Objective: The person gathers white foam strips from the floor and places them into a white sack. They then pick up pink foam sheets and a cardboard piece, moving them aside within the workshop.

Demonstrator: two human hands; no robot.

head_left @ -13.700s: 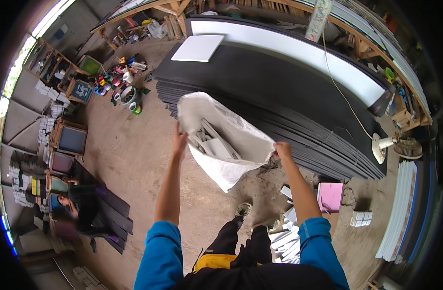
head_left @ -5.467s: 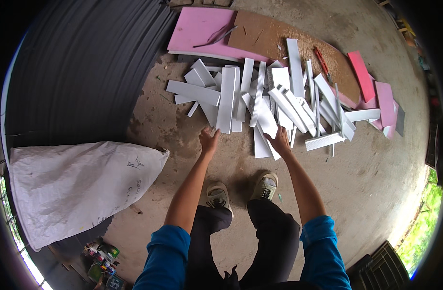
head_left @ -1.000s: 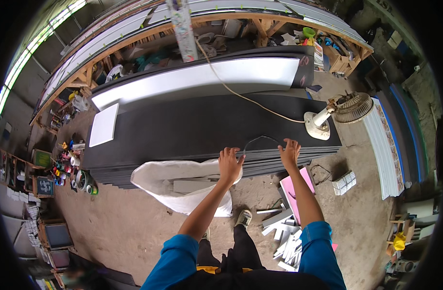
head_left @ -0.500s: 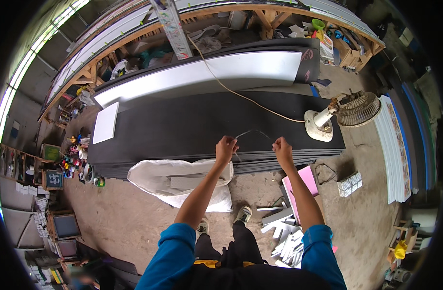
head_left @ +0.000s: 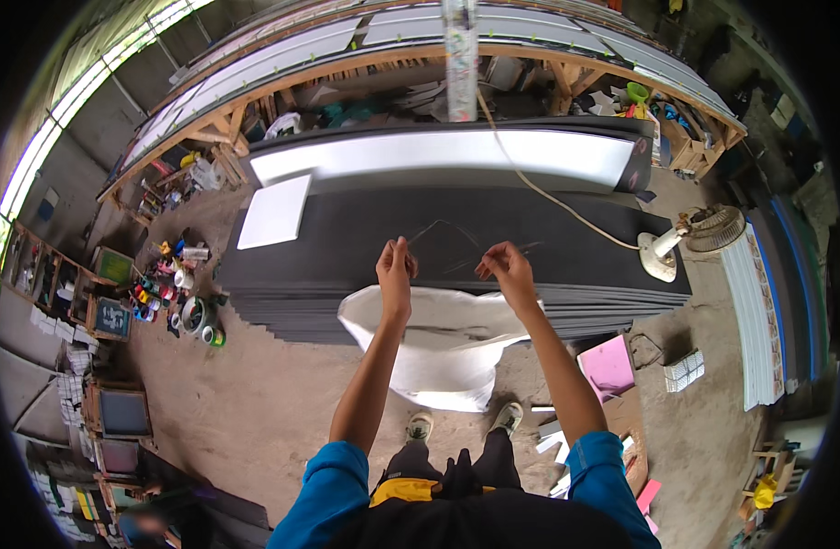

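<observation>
My left hand (head_left: 397, 263) and my right hand (head_left: 509, 265) hover over the near edge of a stack of dark sheets (head_left: 346, 224). Both are closed in a pinch on a thin, pale strand (head_left: 439, 221), which arches between them. Its material is hard to make out, and fainter loose ends blur near the right hand. Just below my hands, a white sack (head_left: 443, 371) stands against the stack with its mouth gaping; its contents are mostly hidden.
A white fan (head_left: 660, 254) sits at the stack's right end, its cord trailing across the sheets. At the left end lies a white panel (head_left: 275, 212). Pink board (head_left: 607, 366) and offcuts litter the floor at right. Paint pots (head_left: 194, 313) crowd the left.
My view has shifted, so the stack and sack appear farther right. My hands have come closer together and now sit above the sack's mouth, still with the strand.
</observation>
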